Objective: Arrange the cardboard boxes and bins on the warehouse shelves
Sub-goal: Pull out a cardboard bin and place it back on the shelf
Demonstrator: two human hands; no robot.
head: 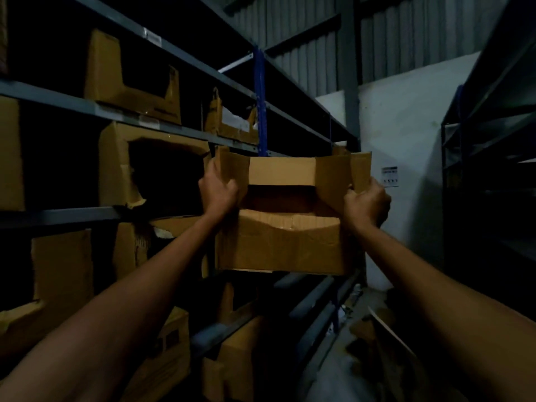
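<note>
I judged the cardboard box (278,245) should stay level and go in square, since its sagging front wall could snag. It hung in the air just below the blue upright (261,111). My left hand (217,192) gripped its left flap with curled fingers, and my right hand (367,201) gripped the right flap likewise.

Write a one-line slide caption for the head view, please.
The left hand and right hand grip an open cardboard box by its sides beside dim warehouse shelves.

A dim warehouse aisle: metal shelving (87,105) stacked with cardboard boxes (130,79), corrugated wall (406,33).
</note>
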